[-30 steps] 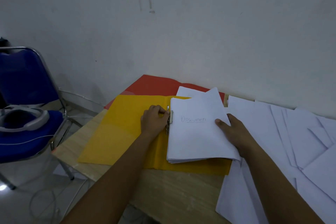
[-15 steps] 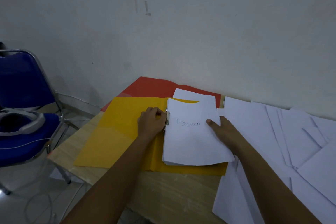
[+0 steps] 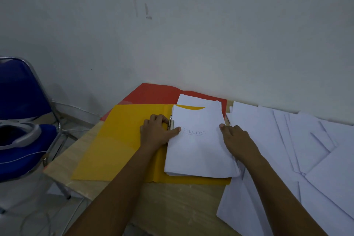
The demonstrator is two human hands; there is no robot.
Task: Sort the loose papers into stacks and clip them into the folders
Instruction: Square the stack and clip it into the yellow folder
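An open yellow folder (image 3: 118, 143) lies flat on the wooden table (image 3: 172, 207). On its right half sits a stack of white papers (image 3: 199, 155), the top sheet marked "Dokumen". A metal clip (image 3: 171, 123) runs along the stack's left edge. My left hand (image 3: 156, 132) has its fingers curled on the clip, with the thumb pressed on the top sheet. At the stack's right edge my right hand (image 3: 236, 140) lies with fingers curled over the sheets. A red folder (image 3: 153, 93) lies under the yellow one, against the wall.
Several loose white sheets (image 3: 306, 149) fan across the table's right side up to the wall. A blue chair (image 3: 21, 113) with a metal frame stands left of the table, a grey headset (image 3: 21, 136) on its seat. Cables trail on the floor below.
The raised top sheets have settled flat onto the stack. My left thumb has moved onto the top sheet beside the clip. My right hand stays at the stack's right edge.
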